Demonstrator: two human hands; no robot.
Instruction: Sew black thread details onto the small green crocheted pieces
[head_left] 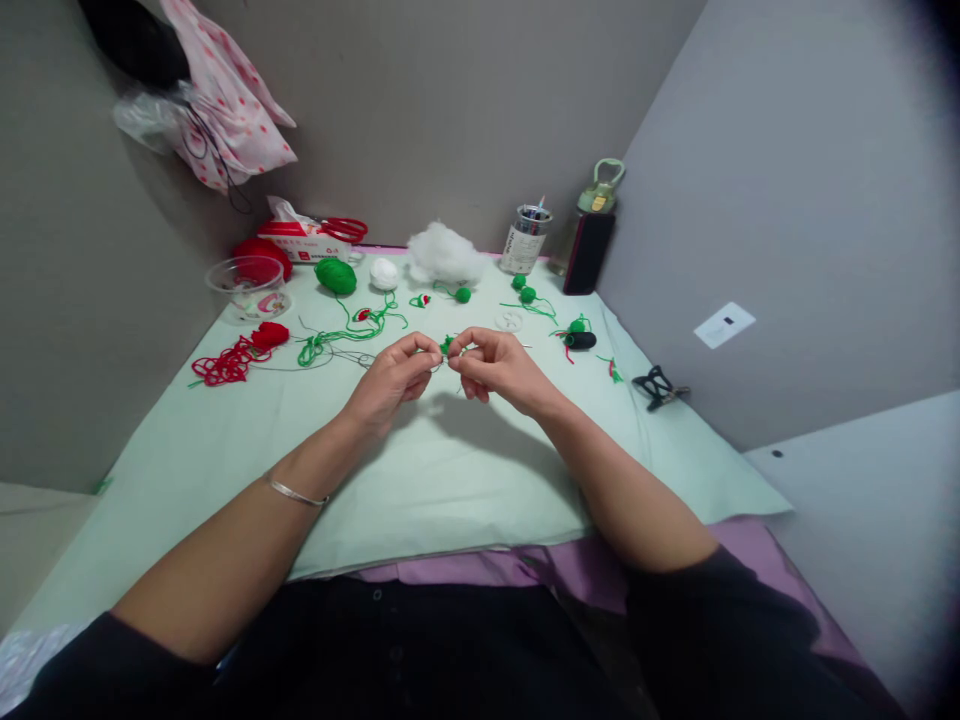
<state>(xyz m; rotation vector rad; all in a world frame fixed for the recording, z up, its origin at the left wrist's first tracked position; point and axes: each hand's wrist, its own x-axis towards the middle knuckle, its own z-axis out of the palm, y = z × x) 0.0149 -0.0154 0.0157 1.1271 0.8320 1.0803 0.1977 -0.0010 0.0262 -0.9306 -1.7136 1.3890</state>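
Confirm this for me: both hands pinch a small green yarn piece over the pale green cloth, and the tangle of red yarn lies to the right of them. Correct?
Not quite. In the head view the left hand and right hand do pinch the small green yarn piece over the pale green cloth, but the tangle of red yarn lies to their left, not their right.

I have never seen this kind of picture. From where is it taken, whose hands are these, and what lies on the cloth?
There is no machine here. A camera worn on a person's head looks down at that person's own two bare hands. The left hand and the right hand together pinch a small green yarn piece. They work over a pale green cloth. On it lie loose red yarn, a green yarn ball, white stuffing, a clear bowl and a jar of pens.
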